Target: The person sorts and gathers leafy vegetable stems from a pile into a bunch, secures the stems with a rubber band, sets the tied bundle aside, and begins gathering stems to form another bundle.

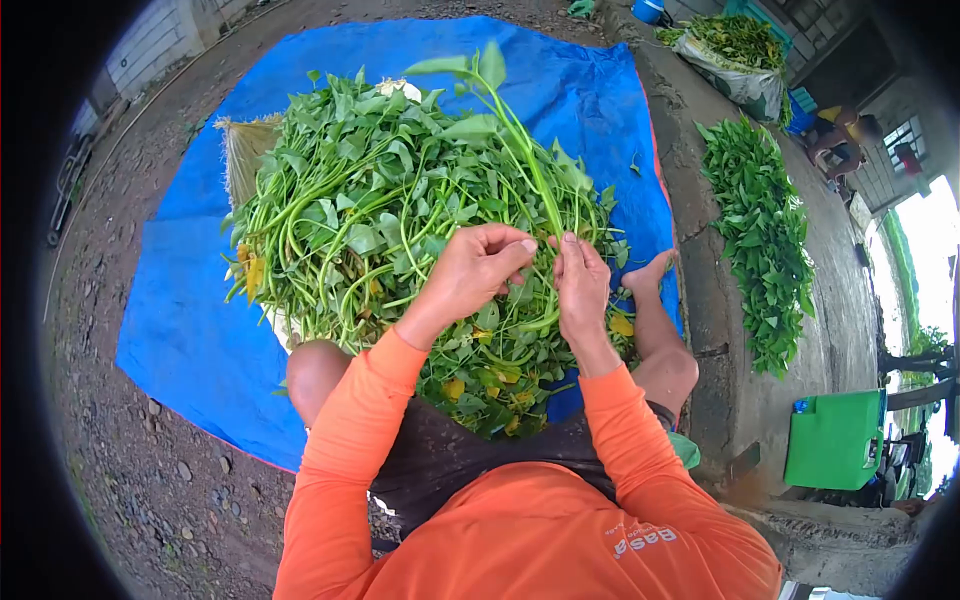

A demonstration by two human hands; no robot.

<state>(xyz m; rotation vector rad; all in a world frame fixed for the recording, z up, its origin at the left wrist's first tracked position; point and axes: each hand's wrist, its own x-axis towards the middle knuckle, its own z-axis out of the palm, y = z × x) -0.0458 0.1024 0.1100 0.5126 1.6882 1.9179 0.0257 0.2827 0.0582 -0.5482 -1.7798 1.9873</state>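
Observation:
My right hand (583, 285) pinches the lower end of a few long green leafy stems (530, 165), which look like water spinach. They point up and away from me over the pile. My left hand (480, 268) is just left of these stems, thumb and fingers pressed together; whatever sits in that pinch is too small to make out. Beneath both hands spreads a large heap of the same leafy greens (360, 200), tangled, with some yellow leaves (254, 274) at its left edge and near my lap. The heap lies on a blue tarp (190, 290).
A woven sack (250, 150) shows at the heap's left. On the concrete ledge to the right lie a long row of greens (765, 240), a filled sack (735, 85) and a green plastic container (835, 440). Another person (838, 145) is at the far right. Gravel ground (190, 480) borders the tarp.

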